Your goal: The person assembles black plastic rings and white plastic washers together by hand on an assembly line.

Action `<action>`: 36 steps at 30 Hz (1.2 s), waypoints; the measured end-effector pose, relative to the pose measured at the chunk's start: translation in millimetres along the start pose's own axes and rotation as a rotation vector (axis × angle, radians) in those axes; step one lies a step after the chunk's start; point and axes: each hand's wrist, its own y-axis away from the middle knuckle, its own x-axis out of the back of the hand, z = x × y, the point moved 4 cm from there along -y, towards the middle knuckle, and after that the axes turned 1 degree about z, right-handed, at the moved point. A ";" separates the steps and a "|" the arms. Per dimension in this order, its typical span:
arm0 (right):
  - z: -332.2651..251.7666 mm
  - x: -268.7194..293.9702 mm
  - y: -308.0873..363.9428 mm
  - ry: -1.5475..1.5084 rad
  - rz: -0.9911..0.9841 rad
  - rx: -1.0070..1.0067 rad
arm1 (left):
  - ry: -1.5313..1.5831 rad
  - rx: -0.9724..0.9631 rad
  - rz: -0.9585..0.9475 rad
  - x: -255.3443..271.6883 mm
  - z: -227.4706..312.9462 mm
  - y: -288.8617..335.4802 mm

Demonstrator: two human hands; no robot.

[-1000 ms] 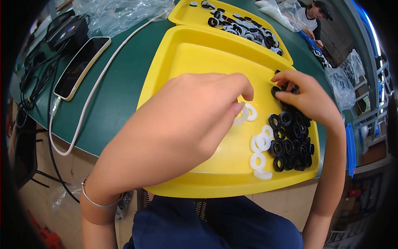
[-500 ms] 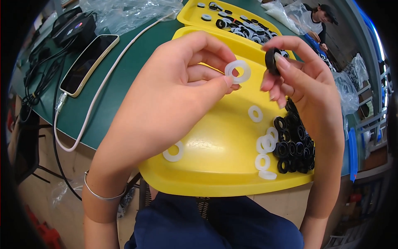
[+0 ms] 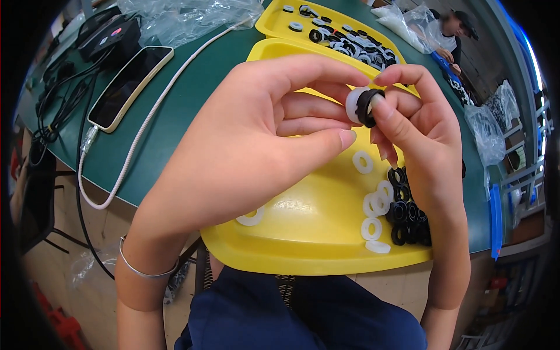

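My right hand (image 3: 420, 116) pinches a black ring (image 3: 366, 108) between thumb and fingers, above the yellow tray (image 3: 303, 256). Against its left face sits a translucent white ring (image 3: 352, 104), the two face to face and both on edge. Fingers of my left hand (image 3: 268, 128) curl behind and over the white ring; its thumb lies just below, slightly apart from it. How far the rings fit together I cannot tell. In the tray, a loose white ring (image 3: 363, 162) lies below my hands, with more white rings (image 3: 371, 228) beside a cluster of black rings (image 3: 399, 213).
A second yellow tray (image 3: 277, 20) behind holds many black-and-white rings. On the green table (image 3: 157, 122) at left lie a phone (image 3: 131, 87) with a white cable (image 3: 140, 125), black cords and clear plastic bags (image 3: 181, 20). Another person (image 3: 452, 35) sits at the far right.
My hands have come together. The white ring, earlier facing up in my left fingers, is now turned on edge against the black ring, which moved left and down with my right hand.
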 end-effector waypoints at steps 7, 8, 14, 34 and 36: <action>-2.5 11.4 -2.3 -0.029 -0.011 0.016 | -0.013 0.017 0.063 2.9 2.8 1.4; -2.4 10.6 -1.9 -0.030 -0.011 0.016 | -0.013 0.018 0.064 3.4 1.7 0.6; -3.5 -5.4 6.9 -0.102 -0.098 -0.063 | -0.310 0.004 0.037 7.8 1.9 -1.4; -7.7 -3.7 14.0 0.650 -0.104 0.236 | -0.620 -0.321 -0.015 -4.5 8.4 4.1; -7.6 -3.9 14.7 0.671 -0.090 0.273 | -0.575 -0.324 0.024 -4.0 4.4 4.3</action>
